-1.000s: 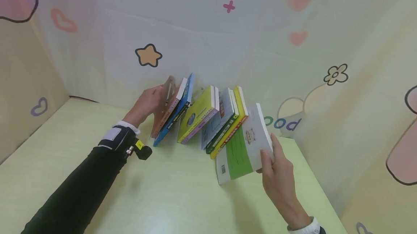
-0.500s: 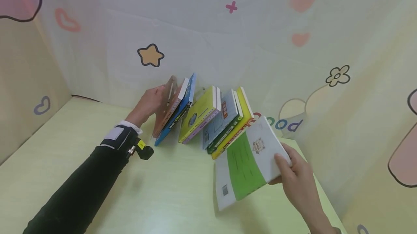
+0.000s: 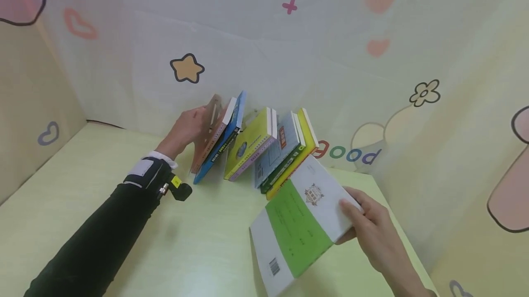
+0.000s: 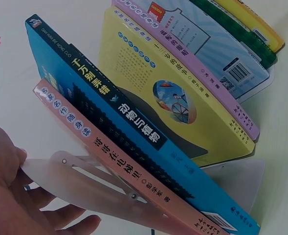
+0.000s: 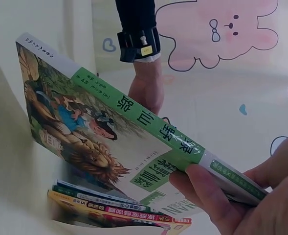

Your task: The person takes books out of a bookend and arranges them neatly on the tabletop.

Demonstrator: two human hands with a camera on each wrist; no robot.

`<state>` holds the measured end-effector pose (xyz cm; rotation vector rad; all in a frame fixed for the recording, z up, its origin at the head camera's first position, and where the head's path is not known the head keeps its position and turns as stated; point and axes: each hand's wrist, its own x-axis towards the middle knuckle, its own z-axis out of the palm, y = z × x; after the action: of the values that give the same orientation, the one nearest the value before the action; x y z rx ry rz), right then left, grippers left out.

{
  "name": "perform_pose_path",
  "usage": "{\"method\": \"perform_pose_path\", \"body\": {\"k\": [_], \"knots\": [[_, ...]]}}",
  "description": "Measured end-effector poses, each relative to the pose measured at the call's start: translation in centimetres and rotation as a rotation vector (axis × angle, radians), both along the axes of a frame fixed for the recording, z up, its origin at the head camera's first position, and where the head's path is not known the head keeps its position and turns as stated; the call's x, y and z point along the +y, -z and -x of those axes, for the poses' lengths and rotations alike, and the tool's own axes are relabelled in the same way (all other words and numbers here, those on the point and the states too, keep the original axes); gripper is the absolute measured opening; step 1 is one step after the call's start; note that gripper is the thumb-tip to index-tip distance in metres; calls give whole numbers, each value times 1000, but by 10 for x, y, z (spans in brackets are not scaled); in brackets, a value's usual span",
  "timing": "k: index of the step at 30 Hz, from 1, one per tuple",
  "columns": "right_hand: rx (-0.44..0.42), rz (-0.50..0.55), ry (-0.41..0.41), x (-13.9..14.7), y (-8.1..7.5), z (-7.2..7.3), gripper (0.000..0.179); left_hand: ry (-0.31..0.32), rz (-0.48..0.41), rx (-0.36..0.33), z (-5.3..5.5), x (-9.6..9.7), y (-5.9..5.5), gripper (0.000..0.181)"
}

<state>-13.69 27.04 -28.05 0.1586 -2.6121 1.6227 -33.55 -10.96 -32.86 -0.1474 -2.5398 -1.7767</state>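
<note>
In the head view my left hand (image 3: 184, 127) holds the upper edge of a translucent plastic bookend (image 4: 80, 186) at the left end of a row of books. Against that bookend lean a pink-orange book (image 4: 119, 161) and a blue book (image 4: 148, 132). My right hand (image 3: 374, 228) grips a white book with a green band (image 3: 299, 228) by its right side, thumb on the back cover. The book is tilted in front of the row's right end. In the right wrist view its green spine and a lion picture show on the front cover.
To the right of the blue book lean a yellow-green book (image 3: 250, 143), a purple-spined book (image 4: 183, 63), a pale blue book (image 4: 219, 46), a green-spined one (image 3: 285, 168) and a yellow one (image 3: 306, 127). They stand on the pale table (image 3: 186, 228) before a printed curtain (image 3: 248, 21).
My right hand has drawn the white-and-green book away from the row, toward me, turning its cover more flat. The left hand stays at the bookend.
</note>
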Motion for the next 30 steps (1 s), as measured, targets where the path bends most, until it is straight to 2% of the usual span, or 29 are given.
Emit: {"method": "perform_pose_path", "body": {"k": [5,9,14,21,27,30], "knots": [[-6,35,-27,-4,-1,-2,37,-4,9,-12,0,1,-3,58],[-8,56,-48,-10,-3,-1,37,3,8,4,1,-2,-5,57],[-7,66,-73,-17,-5,-1,36,19,-8,13,0,-6,-6,56],[9,83,-123,-25,-10,2,36,45,13,1,-2,-8,-10,58],[0,123,-153,-31,-12,6,37,10,11,-1,-8,-10,-13,54],[-15,136,-152,-33,-11,8,36,-20,51,24,-17,-9,-14,59]]}}
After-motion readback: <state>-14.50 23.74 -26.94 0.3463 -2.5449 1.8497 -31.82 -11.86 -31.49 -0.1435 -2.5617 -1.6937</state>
